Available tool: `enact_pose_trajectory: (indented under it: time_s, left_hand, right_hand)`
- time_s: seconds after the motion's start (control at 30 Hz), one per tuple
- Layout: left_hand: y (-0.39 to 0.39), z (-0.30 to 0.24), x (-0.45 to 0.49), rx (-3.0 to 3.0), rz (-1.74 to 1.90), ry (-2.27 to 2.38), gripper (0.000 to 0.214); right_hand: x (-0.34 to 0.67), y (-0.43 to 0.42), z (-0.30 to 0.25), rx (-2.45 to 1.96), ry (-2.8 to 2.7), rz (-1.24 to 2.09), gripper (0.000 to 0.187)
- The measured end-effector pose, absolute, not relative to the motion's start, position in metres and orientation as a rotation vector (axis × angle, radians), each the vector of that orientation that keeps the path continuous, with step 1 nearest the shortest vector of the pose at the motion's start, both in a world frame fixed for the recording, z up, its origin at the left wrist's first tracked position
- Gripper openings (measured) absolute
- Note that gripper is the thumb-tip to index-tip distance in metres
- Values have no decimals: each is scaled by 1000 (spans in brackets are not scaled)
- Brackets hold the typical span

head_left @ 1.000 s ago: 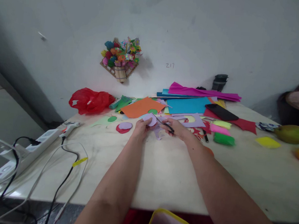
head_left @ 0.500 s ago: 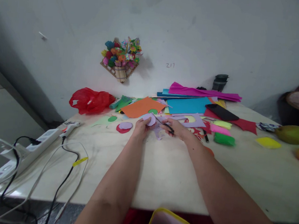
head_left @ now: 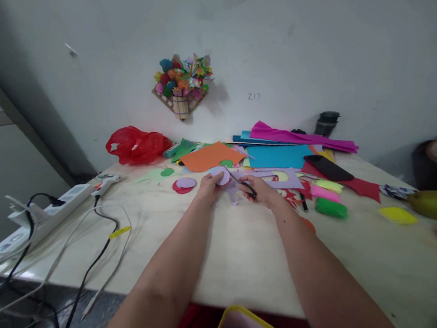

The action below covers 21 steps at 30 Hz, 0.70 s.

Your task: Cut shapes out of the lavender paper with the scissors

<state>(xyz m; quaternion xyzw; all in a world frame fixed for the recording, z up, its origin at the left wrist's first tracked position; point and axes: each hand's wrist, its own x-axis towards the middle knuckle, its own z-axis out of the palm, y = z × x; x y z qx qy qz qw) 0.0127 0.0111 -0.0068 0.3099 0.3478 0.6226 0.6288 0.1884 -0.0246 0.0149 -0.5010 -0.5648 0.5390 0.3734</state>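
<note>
Between the fingers of my left hand (head_left: 209, 186) is a round piece of light purple paper (head_left: 222, 176). My right hand (head_left: 258, 188) is closed round the black handles of a pair of scissors (head_left: 247, 188), whose blades point left to the edge of that round piece. Purple scraps (head_left: 234, 194) lie under the blades, between both hands. Left of my left hand, a purple paper disc (head_left: 186, 182) rests on a red disc (head_left: 180, 189). Behind my right hand lies a purple sheet (head_left: 292, 179) with holes cut out of it.
Orange (head_left: 211, 158) and blue sheets (head_left: 277, 156) lie at the back, with a black phone (head_left: 328, 167) to their right. A red plastic bag (head_left: 137, 146) stands back left. Clay packets (head_left: 331, 207) and mangoes (head_left: 435, 204) are on the right. A power strip (head_left: 48, 225) with cables runs along the left.
The whole view has shifted slightly, so things sit a little farther right. Both hands keep their hold on the paper and the scissors, with little visible movement.
</note>
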Motion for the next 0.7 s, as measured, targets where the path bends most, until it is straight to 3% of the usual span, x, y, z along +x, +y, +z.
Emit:
enact_pose_trajectory:
  time_s: [0.7]
  left_hand:
    - [9,-6,13,722,1386,756,20]
  right_hand:
    - [190,-21,12,-1255,-1490,1317,38]
